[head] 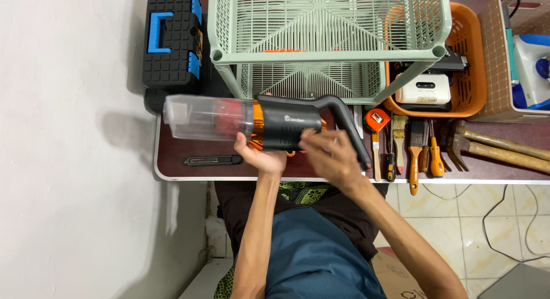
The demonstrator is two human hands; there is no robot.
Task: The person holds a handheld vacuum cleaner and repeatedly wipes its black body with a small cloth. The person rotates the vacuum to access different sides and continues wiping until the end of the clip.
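Both hands hold the handheld vacuum [269, 122]: left hand [260, 155] closed under its body, right hand [329, 155] (blurred, grip unclear) at the handle; it looks stiff, rather light.

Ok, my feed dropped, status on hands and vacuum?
Left hand grips handheld vacuum from below. Right hand on its black body. Green rack close behind.

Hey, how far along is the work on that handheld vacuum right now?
Done: the handheld vacuum is lifted off the table. In hand: left hand supports it underneath; right hand works at its body, blurred. Left: the clear dust cup is still attached.
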